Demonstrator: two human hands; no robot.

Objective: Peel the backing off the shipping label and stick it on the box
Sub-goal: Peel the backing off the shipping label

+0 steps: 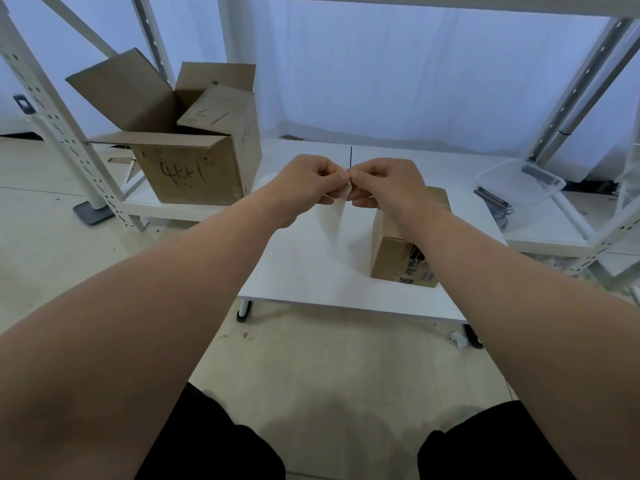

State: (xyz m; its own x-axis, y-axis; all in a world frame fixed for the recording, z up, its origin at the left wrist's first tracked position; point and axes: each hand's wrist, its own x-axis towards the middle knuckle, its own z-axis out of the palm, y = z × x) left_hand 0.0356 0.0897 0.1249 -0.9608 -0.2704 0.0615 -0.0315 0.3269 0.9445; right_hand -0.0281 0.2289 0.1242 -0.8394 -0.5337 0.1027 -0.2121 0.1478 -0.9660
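We note left grip (308, 181) and right grip (384, 183) pinching the label (334, 216) at its top; it hangs lengthwise below them, box (391, 261) beneath the right grip.

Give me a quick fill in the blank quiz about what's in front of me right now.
The left hand and right hand pinch the label's ____ edge.
The small box on the table is partly hidden by the ____ forearm.
The big box has its flaps ____.
Missing: top, right, open.
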